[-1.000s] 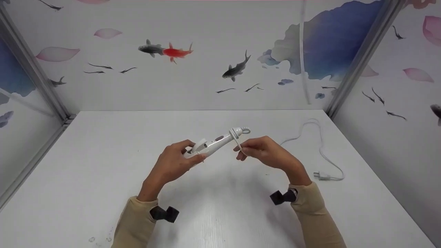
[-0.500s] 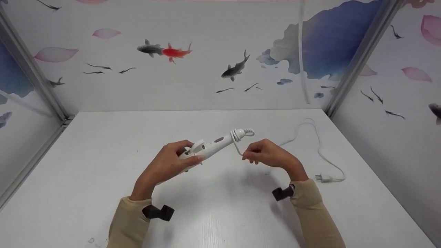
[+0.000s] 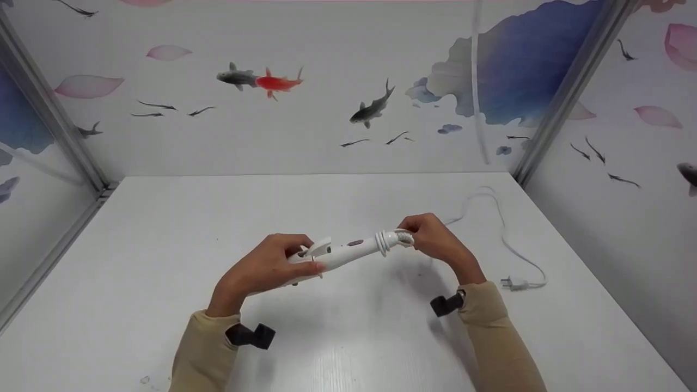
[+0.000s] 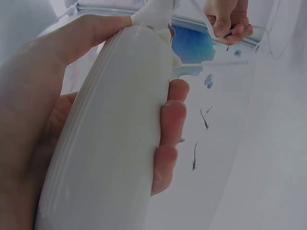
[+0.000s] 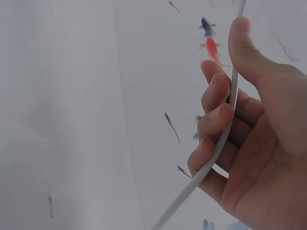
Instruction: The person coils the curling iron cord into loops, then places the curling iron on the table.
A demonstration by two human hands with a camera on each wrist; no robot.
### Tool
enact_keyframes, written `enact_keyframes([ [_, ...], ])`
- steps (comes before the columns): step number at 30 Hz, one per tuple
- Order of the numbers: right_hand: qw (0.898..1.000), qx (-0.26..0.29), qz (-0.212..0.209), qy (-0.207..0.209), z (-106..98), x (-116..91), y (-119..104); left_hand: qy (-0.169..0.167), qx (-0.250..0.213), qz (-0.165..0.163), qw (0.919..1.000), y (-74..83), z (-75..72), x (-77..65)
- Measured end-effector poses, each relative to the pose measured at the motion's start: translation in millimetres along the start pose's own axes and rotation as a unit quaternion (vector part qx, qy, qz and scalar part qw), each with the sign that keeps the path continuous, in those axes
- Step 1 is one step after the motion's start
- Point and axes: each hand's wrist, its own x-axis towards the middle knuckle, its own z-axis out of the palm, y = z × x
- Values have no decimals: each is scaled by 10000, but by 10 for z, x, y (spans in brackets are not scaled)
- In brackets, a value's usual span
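Left hand (image 3: 267,264): grips the glossy white wand-shaped plastic appliance (image 3: 343,255), likely to steady it.
Right hand (image 3: 438,242): holds the thin white flexible cord (image 5: 233,93), apparently to control its slack.

A tan left sleeve (image 3: 202,351) and a tan right sleeve (image 3: 503,340) are worn; black, blocky devices (image 3: 250,336) are mounted beside both cuffs.

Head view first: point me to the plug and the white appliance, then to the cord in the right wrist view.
Plug (image 3: 517,283): head view, on its body, behind the prongs.
White appliance (image 3: 352,253): head view, on its casing.
Cord (image 5: 222,143): right wrist view, on a visible stretch.
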Motion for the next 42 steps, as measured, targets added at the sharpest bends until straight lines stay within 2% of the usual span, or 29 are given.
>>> enact_keyframes([
  [6, 9998, 126, -110, 57, 4, -26, -86, -265, 209, 39, 9994, -1, 56, 36],
  [11, 9982, 342, -94, 482, 4, -74, -191, -452, 325, -60, 9984, -9, 115, 61],
  [18, 9886, 575, -987, 978, 23, -146, -379, -456, 472, -224, 9976, -21, 160, 76],
  [26, 9794, 436, -1646, 1089, 51, -247, -586, -305, 470, -462, 9974, -41, 141, 83],
  [31, 9777, 267, -1798, 1050, 53, -290, -658, -38, 400, -738, 9965, -28, 125, 81],
  [38, 9793, 93, -1741, 1029, 60, -290, -666, 541, 222, -1223, 9908, 8, 143, 111],
  [42, 9812, 163, -1659, 970, 56, -286, -666, 903, 203, -1342, 9866, 27, 127, 114],
])
